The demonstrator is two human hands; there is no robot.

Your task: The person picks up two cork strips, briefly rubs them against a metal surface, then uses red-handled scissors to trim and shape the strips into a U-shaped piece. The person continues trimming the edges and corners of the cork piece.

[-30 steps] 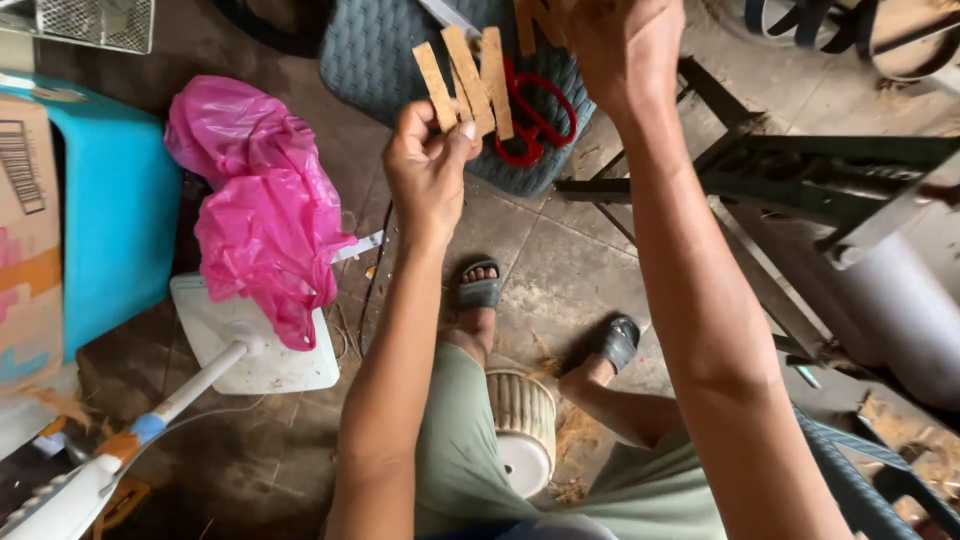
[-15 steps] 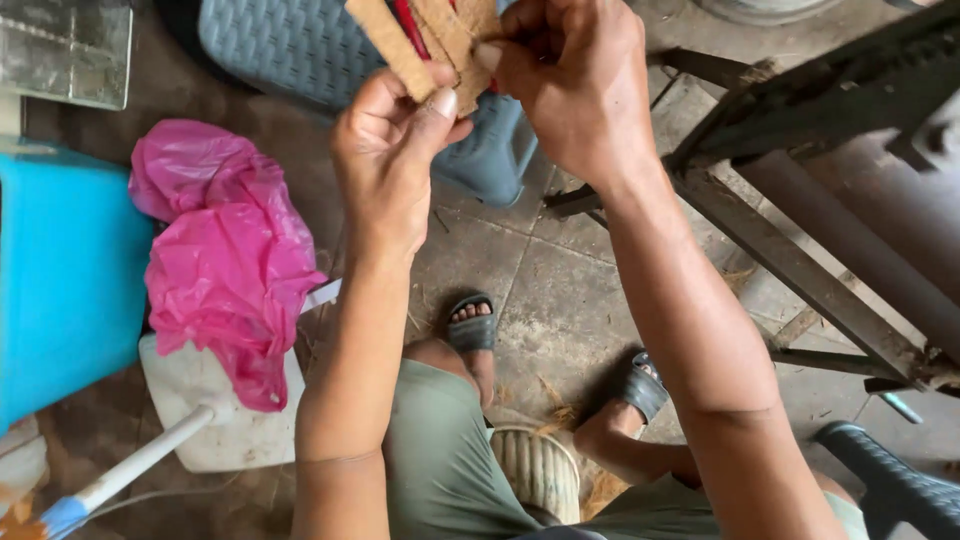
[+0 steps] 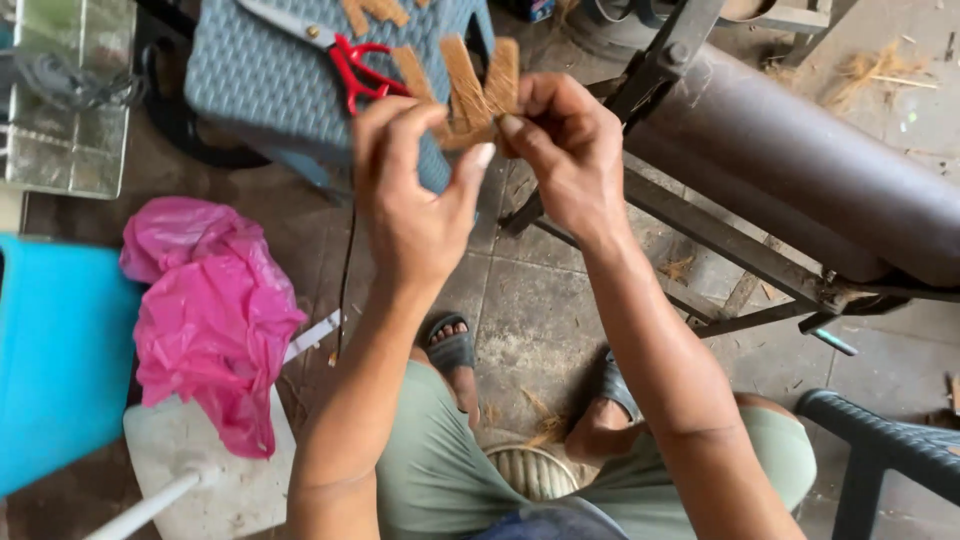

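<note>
Brown strips (image 3: 468, 92): your left hand (image 3: 415, 215) and right hand (image 3: 565, 160) pinch them, fingers clamped at their base. Risk: they could fan apart or drop onto the scissors (image 3: 335, 48) if either pinch loosens.

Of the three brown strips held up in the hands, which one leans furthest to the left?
The leftmost strip, next to the red scissor handles. It slants up to the left, while the other two stand nearly upright above the right hand.

Worn tiled floor (image 3: 540, 310), blue stool (image 3: 270, 80), dark plastic chair (image 3: 880, 440), rusty metal frame (image 3: 720, 240).
</note>
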